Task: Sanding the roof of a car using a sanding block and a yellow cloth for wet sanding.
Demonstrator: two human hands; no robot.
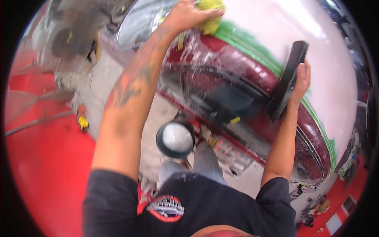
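My left hand reaches to the top of the view, its fingers against a crumpled yellow sponge or cloth at the edge of a car's pale roof. In my right hand is a long black sanding block, tilted across the roof's edge. Green masking tape runs along that edge, with patchy green on the pale surface beside it. Below the tape, the dark red car side and its windows look covered in wet, clear plastic film.
A dark bucket of whitish, foamy-looking liquid stands on the floor near my legs. A large red surface fills the lower left, with a small yellow object by its edge. Assorted items lie at the lower right.
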